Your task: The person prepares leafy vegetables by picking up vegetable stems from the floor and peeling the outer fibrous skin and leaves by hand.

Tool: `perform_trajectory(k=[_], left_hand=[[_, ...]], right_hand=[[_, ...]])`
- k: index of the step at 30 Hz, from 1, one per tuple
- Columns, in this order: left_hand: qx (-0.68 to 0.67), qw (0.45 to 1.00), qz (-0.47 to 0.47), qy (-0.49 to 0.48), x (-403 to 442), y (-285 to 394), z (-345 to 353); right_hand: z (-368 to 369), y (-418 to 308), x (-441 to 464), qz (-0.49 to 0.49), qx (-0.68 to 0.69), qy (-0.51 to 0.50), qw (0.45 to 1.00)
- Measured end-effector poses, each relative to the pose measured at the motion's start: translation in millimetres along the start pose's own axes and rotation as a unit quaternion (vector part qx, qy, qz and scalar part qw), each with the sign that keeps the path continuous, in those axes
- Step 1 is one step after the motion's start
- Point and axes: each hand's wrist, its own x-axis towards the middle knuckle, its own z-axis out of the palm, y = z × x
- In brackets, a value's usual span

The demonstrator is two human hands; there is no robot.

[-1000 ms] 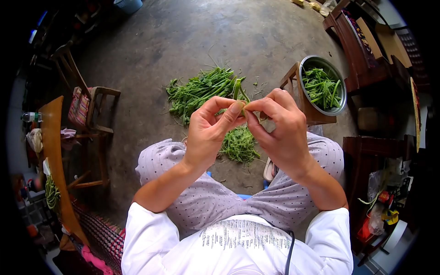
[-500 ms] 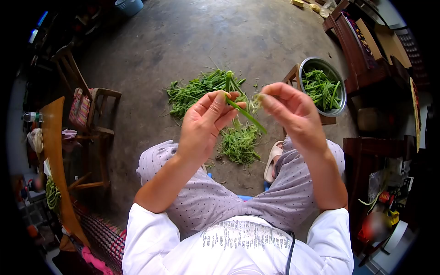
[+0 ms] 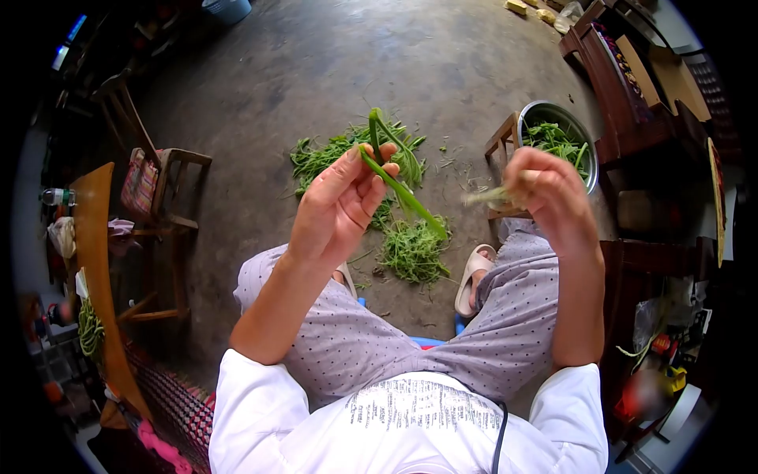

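Observation:
My left hand [image 3: 335,197] pinches a bent green vegetable stem [image 3: 414,209] between thumb and fingers, above the floor in front of me. One end of it points down to the right, and a folded part with a leaf rises above the fingers. Off to the right, my right hand [image 3: 553,193] is closed on a pale, stringy strip [image 3: 489,195], blurred by motion. Behind my left hand lies a heap of leafy green stems [image 3: 320,162]. Nearer my feet is a smaller pile of thin green peelings [image 3: 414,253].
A metal basin [image 3: 598,150] holding green stems [image 3: 549,138] rests on a wooden stool [image 3: 499,138] at the right. To the left are a wooden chair [image 3: 146,182] and a table edge [image 3: 93,237]. Dark wooden furniture [image 3: 588,59] stands on the right.
My right hand has moved away to the right, carrying the pale strip from the stem. My left hand has shifted slightly left and up, still gripping the stem.

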Motion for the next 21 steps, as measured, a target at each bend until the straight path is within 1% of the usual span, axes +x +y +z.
perform_trajectory(k=[2,3,5,6,8,9,10,12,13,15,16,18,19,20,21], left_hand=[[-0.015,1.0,0.001,0.001,1.6,2.2,-2.5],[-0.03,1.0,0.003,0.002,1.9,3.7,-3.7],[-0.036,0.999,0.008,-0.002,2.3,5.6,-4.2],[-0.043,0.999,0.014,-0.006,2.7,5.6,-3.8],[-0.043,0.999,0.014,0.0,3.6,4.2,-2.4],[-0.043,0.999,0.014,0.008,4.1,3.4,-1.8],[-0.042,0.999,0.013,0.009,5.1,2.3,-1.5],[-0.029,0.999,0.016,0.014,7.5,-1.3,-0.9],[-0.028,0.999,0.014,0.014,8.3,-3.8,0.1],[0.033,0.998,0.039,0.041,10.6,-9.4,3.9],[0.034,0.998,0.038,0.039,11.0,-11.6,6.4],[0.106,0.993,0.051,-0.022,8.3,-17.0,12.2],[0.167,0.984,0.056,-0.015,6.6,-22.1,15.3],[0.168,0.984,0.055,-0.016,6.1,-25.4,15.7],[0.207,0.977,0.049,-0.012,5.4,-28.6,15.0]], right_hand=[[-0.9,-4.2,-3.1,0.054,-0.114,-0.006,0.992],[-0.5,-3.7,-4.0,0.054,-0.114,-0.005,0.992],[1.0,-2.6,-5.3,-0.002,-0.186,0.043,0.982],[4.7,-1.0,-6.4,-0.002,-0.187,0.044,0.981],[17.0,3.6,-9.5,0.01,-0.165,-0.02,0.986],[21.8,-1.5,-12.5,0.03,-0.239,-0.059,0.969],[30.1,-2.6,-14.2,0.002,-0.315,-0.069,0.946],[44.2,3.8,-15.9,-0.025,-0.366,-0.028,0.93],[47.7,10.8,-16.1,-0.025,-0.365,-0.026,0.93],[50.8,24.5,-16.3,-0.074,-0.315,0.034,0.946],[51.8,22.9,-16.2,-0.075,-0.315,0.036,0.945],[53.3,18.9,-16.2,-0.007,-0.291,0.035,0.956],[53.0,19.2,-15.6,-0.007,-0.291,0.036,0.956],[52.2,19.8,-14.6,-0.006,-0.286,0.026,0.958],[51.8,20.0,-14.5,-0.004,-0.281,0.015,0.959]])
